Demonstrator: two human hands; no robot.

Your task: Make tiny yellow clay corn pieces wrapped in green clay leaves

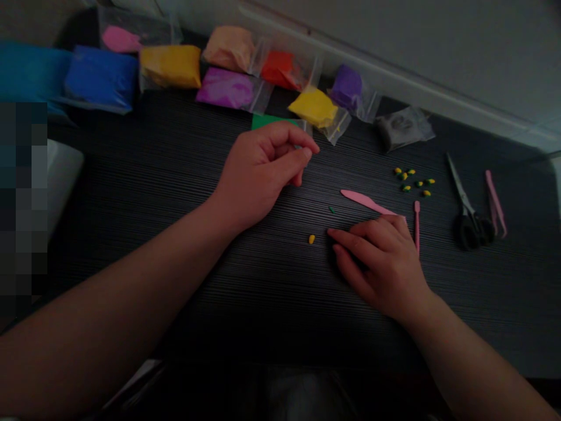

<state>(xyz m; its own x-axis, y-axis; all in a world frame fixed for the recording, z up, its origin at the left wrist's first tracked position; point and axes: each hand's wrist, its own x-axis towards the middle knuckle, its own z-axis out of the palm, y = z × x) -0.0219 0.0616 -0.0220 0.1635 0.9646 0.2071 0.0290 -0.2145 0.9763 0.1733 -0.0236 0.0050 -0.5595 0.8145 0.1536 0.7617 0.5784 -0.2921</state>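
My left hand (263, 175) is raised over the dark table, its thumb and index fingertip pinched together; whatever may be between them is too small to make out. My right hand (385, 257) rests low over the tabletop, index finger and thumb stretched out and apart, holding nothing visible. Just left of its fingertips lies a small yellow clay piece (311, 239). A thin green clay sliver (332, 209) is a little above them. The pink plastic clay knife (366, 201) lies beyond the right knuckles, its near end meeting the hand's outline. A slim pink tool (417, 225) is partly hidden behind that hand.
Several tiny yellow-and-green clay pieces (419, 183) lie at the right. Beyond them are scissors (467, 210) and pink tweezers (495, 204). Bagged coloured clay lines the back, including a yellow bag (314, 107), a blue bag (101, 79) and a green one (274, 121) behind my left hand.
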